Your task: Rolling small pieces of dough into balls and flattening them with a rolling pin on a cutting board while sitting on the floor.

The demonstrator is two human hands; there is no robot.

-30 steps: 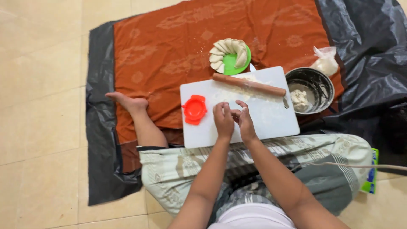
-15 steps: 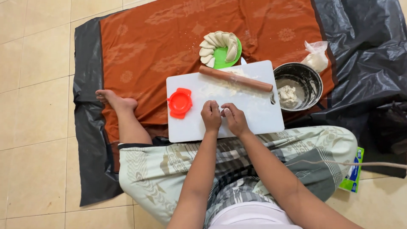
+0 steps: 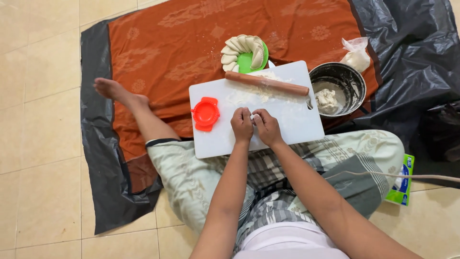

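At the middle of the frame, my left hand (image 3: 242, 124) and right hand (image 3: 267, 127) meet on the white cutting board (image 3: 292, 129), fingers curled tight around a small piece of dough (image 3: 257, 118) that barely shows between them. I judge I am shaping it; next it needs flattening, so the rolling pin (image 3: 267, 83) just above and the red dumpling mould (image 3: 206, 113) left of my hands matter.
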